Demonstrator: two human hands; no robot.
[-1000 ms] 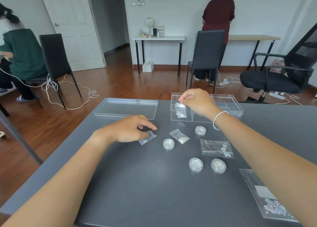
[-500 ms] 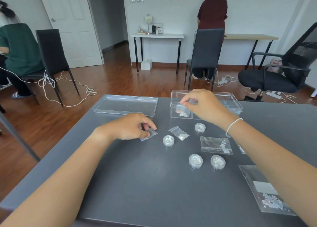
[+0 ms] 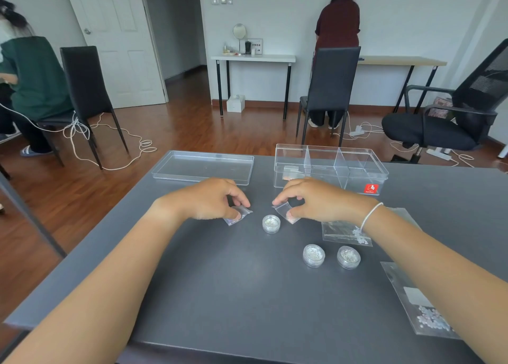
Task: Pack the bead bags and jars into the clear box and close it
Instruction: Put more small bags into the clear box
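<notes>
Two small clear plastic bead bags are pinched on the dark grey bench, one (image 3: 237, 215) by left hand (image 3: 209, 198) fingers, one (image 3: 286, 212) by right hand (image 3: 321, 201); lifting by corners into the clear divided box (image 3: 330, 168) avoids spills.

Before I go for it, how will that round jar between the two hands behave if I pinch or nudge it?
The jar looks like rigid clear plastic, so it should hold its shape in a pinch. It sits squat on a flat base, so it probably slides on the smooth table rather than tipping. Its smooth wall may be slippery; on its side it would likely roll.
</notes>
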